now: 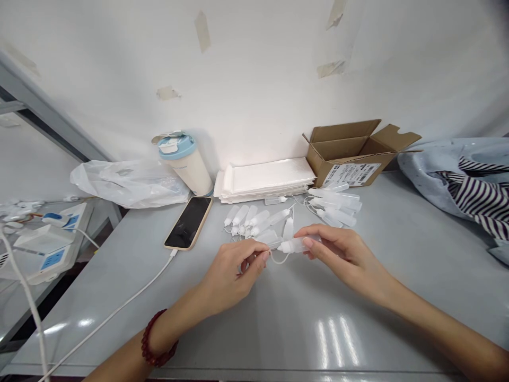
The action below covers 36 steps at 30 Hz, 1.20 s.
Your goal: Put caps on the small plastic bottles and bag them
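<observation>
Tape-patched white wall [254, 69] above grey table [417, 276]

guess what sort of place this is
Probably a small packing workspace: loose plastic dropper bottles lie on a grey table, beside an open cardboard box and a stack of white flat packets.

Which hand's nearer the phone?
Left. The left hand is to the phone's right and closer to the person, not touching it. The right hand, holding a bottle, is much farther right.
</observation>
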Available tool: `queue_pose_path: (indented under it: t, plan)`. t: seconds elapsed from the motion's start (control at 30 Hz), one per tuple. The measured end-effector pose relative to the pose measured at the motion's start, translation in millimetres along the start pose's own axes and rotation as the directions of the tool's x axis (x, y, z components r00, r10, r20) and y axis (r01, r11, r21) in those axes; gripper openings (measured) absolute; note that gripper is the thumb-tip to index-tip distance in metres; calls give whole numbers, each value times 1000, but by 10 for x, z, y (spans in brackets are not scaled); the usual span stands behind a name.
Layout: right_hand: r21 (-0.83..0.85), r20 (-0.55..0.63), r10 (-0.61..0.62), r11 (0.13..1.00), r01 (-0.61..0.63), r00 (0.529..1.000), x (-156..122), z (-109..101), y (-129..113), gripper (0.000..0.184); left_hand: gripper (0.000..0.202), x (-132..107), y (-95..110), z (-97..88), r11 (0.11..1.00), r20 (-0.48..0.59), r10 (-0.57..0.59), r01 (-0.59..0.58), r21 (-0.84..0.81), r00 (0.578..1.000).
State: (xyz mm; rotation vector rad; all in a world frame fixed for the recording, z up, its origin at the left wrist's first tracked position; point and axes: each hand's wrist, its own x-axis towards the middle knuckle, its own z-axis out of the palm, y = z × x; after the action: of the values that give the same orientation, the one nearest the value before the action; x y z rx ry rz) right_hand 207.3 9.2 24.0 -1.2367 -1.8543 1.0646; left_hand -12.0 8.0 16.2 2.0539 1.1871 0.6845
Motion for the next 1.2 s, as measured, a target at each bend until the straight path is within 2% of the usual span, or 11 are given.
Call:
queue_pose_path:
  t: [0.7, 1.2]
  plan:
    - [-107, 14, -35, 994, 36, 999, -26, 4, 3, 26, 22, -8, -30, 19, 997, 1, 69, -69, 40, 998]
    - [-102, -9, -55, 993, 54, 998, -38, 18, 14, 27, 21, -24, -18, 21, 997, -6, 75, -75, -6, 997]
